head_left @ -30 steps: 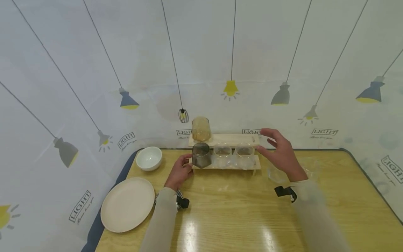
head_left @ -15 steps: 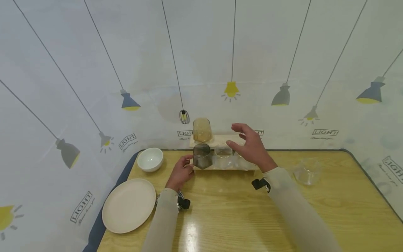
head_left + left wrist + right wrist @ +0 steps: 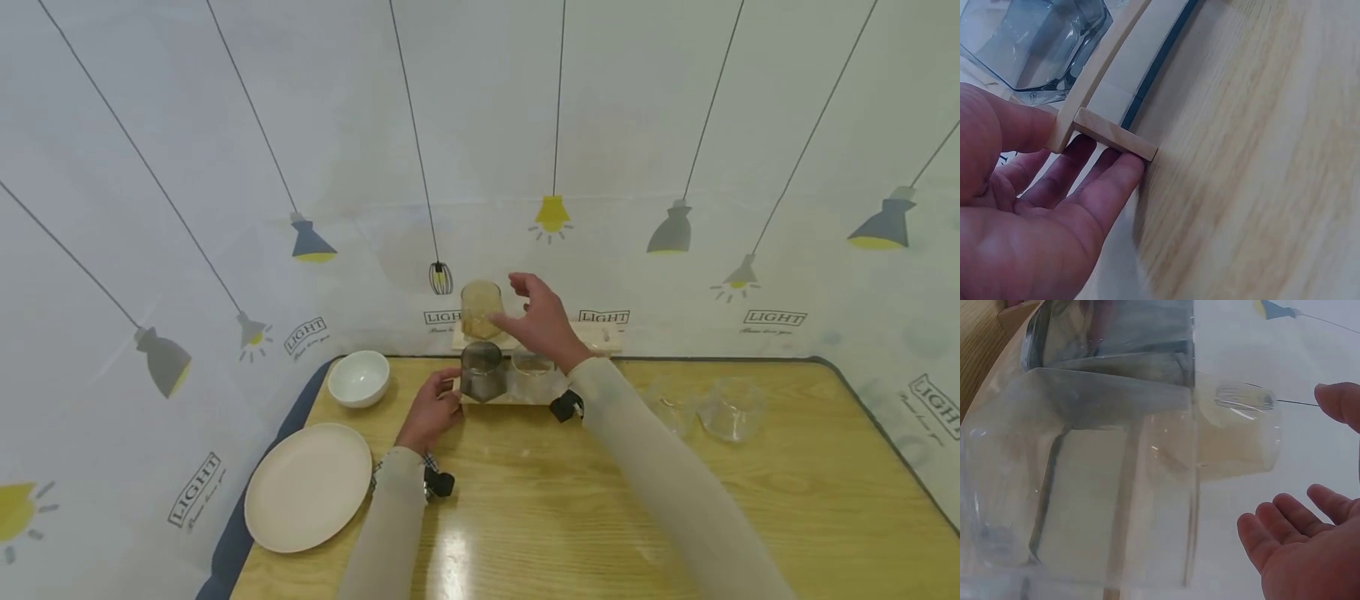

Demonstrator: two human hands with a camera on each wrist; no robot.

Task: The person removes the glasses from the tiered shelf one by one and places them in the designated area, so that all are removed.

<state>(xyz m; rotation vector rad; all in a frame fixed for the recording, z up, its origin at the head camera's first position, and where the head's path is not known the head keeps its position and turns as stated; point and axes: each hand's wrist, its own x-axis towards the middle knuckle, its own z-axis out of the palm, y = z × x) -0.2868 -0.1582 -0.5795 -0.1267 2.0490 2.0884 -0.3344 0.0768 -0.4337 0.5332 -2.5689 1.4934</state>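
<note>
My left hand (image 3: 431,412) grips the left end of a two-tier wooden rack (image 3: 1113,132), thumb on top and fingers against its short leg. An amber glass (image 3: 480,302) stands at the left of the upper tier. Beside it my right hand (image 3: 543,321) is spread, thumb and fingers apart; its thumb overlaps the glass in the head view. In the right wrist view the fingers (image 3: 1257,534) stand apart from the amber glass, holding nothing. On the lower tier are a smoky grey glass (image 3: 482,381) and a clear glass (image 3: 528,383); my right forearm covers the tier's right end.
Two clear glasses stand on the wooden table (image 3: 525,517) at right, the nearer one (image 3: 731,410) beside a fainter one (image 3: 670,404). At left are a white bowl (image 3: 358,379) and a large pale plate (image 3: 309,487). A lamp-printed wall sheet (image 3: 630,125) rises behind the rack.
My right hand has moved left from the rack's right end, across the clear glasses, to beside the amber glass. My left hand keeps its grip on the rack.
</note>
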